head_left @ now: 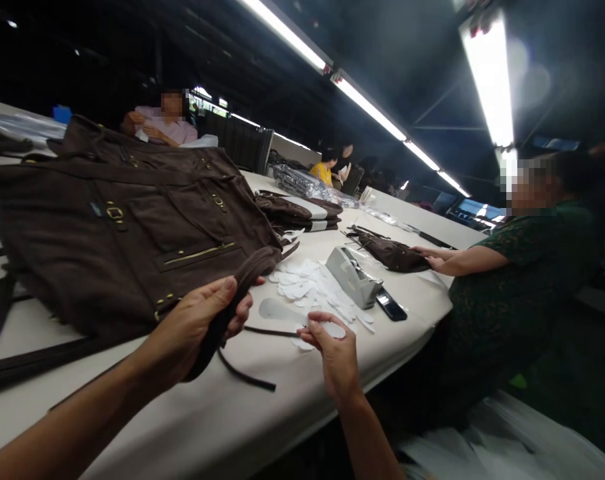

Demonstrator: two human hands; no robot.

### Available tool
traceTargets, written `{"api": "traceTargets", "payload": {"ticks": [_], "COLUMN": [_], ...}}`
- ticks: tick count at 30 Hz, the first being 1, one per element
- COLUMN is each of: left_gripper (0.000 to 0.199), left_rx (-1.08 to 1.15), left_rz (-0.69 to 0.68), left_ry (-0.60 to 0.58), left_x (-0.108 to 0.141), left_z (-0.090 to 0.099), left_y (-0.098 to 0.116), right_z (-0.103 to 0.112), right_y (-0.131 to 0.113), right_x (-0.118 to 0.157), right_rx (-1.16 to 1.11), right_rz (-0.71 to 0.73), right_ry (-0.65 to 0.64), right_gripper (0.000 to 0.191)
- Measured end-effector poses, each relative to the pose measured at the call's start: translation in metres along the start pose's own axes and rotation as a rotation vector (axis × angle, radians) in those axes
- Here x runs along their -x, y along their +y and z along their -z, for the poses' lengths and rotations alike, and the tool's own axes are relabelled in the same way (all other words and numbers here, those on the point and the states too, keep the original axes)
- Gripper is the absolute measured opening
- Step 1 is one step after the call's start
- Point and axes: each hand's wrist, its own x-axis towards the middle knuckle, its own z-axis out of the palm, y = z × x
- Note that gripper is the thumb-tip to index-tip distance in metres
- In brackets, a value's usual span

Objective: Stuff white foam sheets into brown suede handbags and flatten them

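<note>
My left hand (202,317) is closed round a padded dark brown strap (256,267), holding it up in front of a large dark brown bag (132,220) with gold-coloured buckles and a zip. Thumb and fingers of my right hand (332,347) are pinched at the end of a thin dark strap (272,331). A white oval piece (333,329) shows at these fingers; whether they hold it too is unclear. Another thin strap end (249,379) hangs below my left hand. Beyond my right hand lies a pile of white rounded pieces (307,283).
A grey tape dispenser (352,277) and a dark phone (391,305) are on the white table (292,413). More brown bags (297,212) lie further back. At right, a person (522,287) handles a brown bag (389,252). Other people sit or stand behind.
</note>
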Motion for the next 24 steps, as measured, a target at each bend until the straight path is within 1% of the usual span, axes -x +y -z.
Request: {"api": "traceTargets", "payload": {"ticks": [2,4,6,7,9,11,13,15,18,19,20,21,24], "left_gripper": [0.044,0.045,0.049,0.051,0.056,0.059,0.062,0.067,0.074,0.075,0.075,0.073,0.066], "left_rx": [-0.105,-0.244,-0.347,-0.366,-0.364,-0.342,-0.330,-0.328,-0.354,-0.379,-0.423,-0.483,-0.689], "left_rz": [0.041,0.132,0.238,0.273,0.288,0.245,0.189,0.134,0.077,0.066,0.051,0.029,-0.064], "left_ry": [-0.112,-0.244,-0.325,-0.324,-0.257,-0.188,-0.156,-0.129,-0.078,-0.069,-0.063,-0.057,-0.038], "left_x": [0.000,0.001,0.000,0.000,0.000,-0.001,0.000,0.001,0.003,0.003,0.004,0.005,0.007], "left_z": [-0.002,-0.003,-0.003,-0.002,-0.002,-0.003,-0.007,-0.011,-0.015,-0.015,-0.014,-0.014,-0.009], "left_y": [-0.009,-0.023,-0.037,-0.042,-0.050,-0.052,-0.050,-0.047,-0.045,-0.045,-0.046,-0.047,-0.052], "right_z": [-0.008,-0.017,-0.026,-0.029,-0.032,-0.031,-0.029,-0.027,-0.024,-0.024,-0.024,-0.024,-0.026], "right_y": [0.004,0.004,0.004,0.004,0.004,0.006,0.008,0.009,0.010,0.010,0.009,0.008,0.001], "right_x": [0.002,0.003,0.005,0.006,0.007,0.008,0.011,0.014,0.018,0.018,0.018,0.018,0.014], "right_rx": [-0.083,-0.163,-0.246,-0.284,-0.339,-0.355,-0.323,-0.230,-0.035,0.014,0.036,0.032,-0.034], "right_rz": [-0.062,-0.108,-0.150,-0.175,-0.235,-0.275,-0.269,-0.203,-0.017,0.037,0.070,0.080,0.037], "right_ry": [-0.003,-0.044,-0.089,-0.100,-0.110,-0.140,-0.178,-0.159,-0.061,-0.059,-0.089,-0.153,-0.391], "right_gripper": [0.043,0.041,0.038,0.037,0.037,0.039,0.038,0.038,0.035,0.033,0.031,0.031,0.038]}}
